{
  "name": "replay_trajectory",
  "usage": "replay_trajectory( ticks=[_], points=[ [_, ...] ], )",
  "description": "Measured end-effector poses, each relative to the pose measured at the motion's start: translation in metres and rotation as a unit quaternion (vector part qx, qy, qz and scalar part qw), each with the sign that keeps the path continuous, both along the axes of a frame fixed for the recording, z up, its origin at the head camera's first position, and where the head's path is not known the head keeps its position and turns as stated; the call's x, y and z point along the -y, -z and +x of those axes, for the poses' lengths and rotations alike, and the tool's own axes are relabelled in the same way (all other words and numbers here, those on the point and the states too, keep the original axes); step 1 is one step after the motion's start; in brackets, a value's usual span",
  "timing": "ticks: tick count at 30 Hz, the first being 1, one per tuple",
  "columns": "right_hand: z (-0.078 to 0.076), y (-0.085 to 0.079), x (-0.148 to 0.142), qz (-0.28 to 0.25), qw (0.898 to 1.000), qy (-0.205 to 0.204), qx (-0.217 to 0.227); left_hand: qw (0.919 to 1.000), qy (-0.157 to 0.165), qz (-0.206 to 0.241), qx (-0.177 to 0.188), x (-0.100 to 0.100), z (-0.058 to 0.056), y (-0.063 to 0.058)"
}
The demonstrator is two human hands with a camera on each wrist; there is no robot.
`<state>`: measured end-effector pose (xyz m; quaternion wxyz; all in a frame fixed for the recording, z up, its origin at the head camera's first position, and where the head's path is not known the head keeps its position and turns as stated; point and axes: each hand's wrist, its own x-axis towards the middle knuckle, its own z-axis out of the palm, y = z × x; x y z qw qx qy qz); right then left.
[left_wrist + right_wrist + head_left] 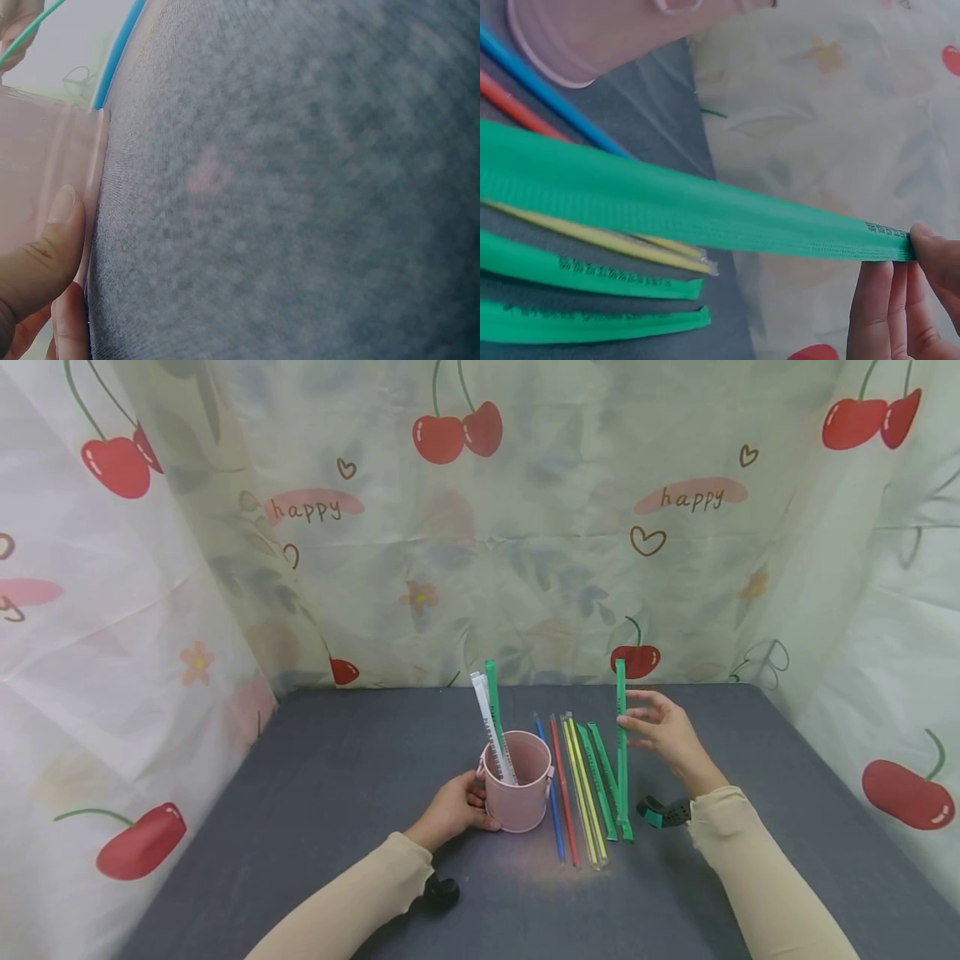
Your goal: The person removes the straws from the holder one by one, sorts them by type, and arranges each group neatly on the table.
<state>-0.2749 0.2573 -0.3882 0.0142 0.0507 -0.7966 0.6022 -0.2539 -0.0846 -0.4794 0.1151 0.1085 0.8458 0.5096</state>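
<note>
Two hands busy rn: left hand (456, 806) grasps the pink cup (517, 810) low on its side, right hand (671, 739) pinches a green straw (622, 760) toward its upper end. Cup's upright on the tabletop (360, 760), abt midway btwn left & right edges, w/ white straws (487, 710) and another green straw (492, 685) leaning left in it.

Imo a light pinch is best bc the wrapper looks thin & could crease. I'd lift the bottom end well up so it doesn't drag the loose stuff; can't tell if it touches the green pair (597, 783) under it. Bracing the cup low makes sense too, since a knock on the rim might tip it.

In the way: blue straw (556, 818), red straw (567, 802), yellow straws (587, 793) & that green pair, side by side right of the cup, far ends toward the tabletop's far edge. Blue's closest to the cup. Patterned curtain (525, 577) hangs past that edge, no bother tbh.
</note>
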Motion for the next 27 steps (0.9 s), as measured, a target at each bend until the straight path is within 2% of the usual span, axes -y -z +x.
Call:
replay_trajectory(
  ticks=[11,19,27],
  points=[
    [-0.006,0.011,-0.005,0.044,0.999,0.003,0.029,1.0000,0.001,0.004,-0.001,0.001,0.000,0.001],
    [-0.013,0.020,-0.010,0.057,0.996,0.000,0.071,1.0000,-0.002,0.000,0.000,0.000,0.000,0.001],
    [-0.020,0.031,-0.009,0.090,0.990,0.013,0.106,1.0000,-0.003,0.000,0.001,0.001,0.000,0.000]
  ],
)
